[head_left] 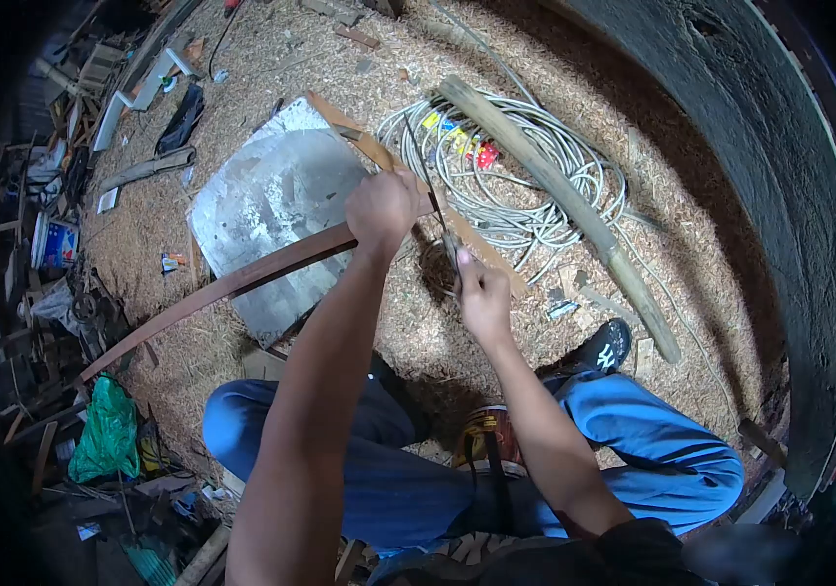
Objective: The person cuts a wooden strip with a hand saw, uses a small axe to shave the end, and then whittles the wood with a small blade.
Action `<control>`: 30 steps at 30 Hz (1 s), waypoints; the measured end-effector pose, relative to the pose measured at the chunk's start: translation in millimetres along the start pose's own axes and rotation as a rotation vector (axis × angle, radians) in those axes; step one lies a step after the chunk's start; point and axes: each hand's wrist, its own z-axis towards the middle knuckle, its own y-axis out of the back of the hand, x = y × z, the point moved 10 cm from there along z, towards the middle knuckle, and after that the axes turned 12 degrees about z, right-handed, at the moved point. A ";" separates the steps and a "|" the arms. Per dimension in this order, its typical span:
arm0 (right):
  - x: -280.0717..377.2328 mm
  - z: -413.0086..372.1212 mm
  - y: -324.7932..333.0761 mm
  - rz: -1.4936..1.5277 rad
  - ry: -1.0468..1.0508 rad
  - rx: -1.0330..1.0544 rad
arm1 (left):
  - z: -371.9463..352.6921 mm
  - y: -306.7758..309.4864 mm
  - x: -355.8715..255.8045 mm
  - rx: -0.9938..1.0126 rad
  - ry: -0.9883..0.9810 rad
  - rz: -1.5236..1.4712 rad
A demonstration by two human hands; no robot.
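Observation:
My left hand (384,210) is closed round a long reddish-brown wooden strip (261,269) near its right end. The strip slants down to the left, over a grey metal sheet (286,186) lying on the floor. In my right hand (485,301) is the handle of a handsaw (423,161), seen nearly edge-on as a thin dark line. Its blade runs up and away, right beside the strip's end. Under the hands lies a narrow light-brown board (481,244), partly hidden by them.
A coil of grey cable (535,200) lies ahead on the shavings-covered floor, with a thick wooden pole (559,186) across it. Scrap wood and a green plastic bag (105,430) crowd the left. A dark curved wall (760,146) stands at the right.

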 end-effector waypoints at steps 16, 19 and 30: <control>-15.3 -20.9 11.4 -0.023 0.065 -0.004 | 2.7 -1.7 3.4 0.042 0.005 -0.019; -40.3 -70.4 40.2 -0.063 0.039 0.024 | 3.9 -9.6 2.8 0.148 0.025 -0.018; -21.9 -18.0 13.9 -0.021 0.077 -0.002 | 1.9 -6.9 3.5 0.149 0.035 -0.026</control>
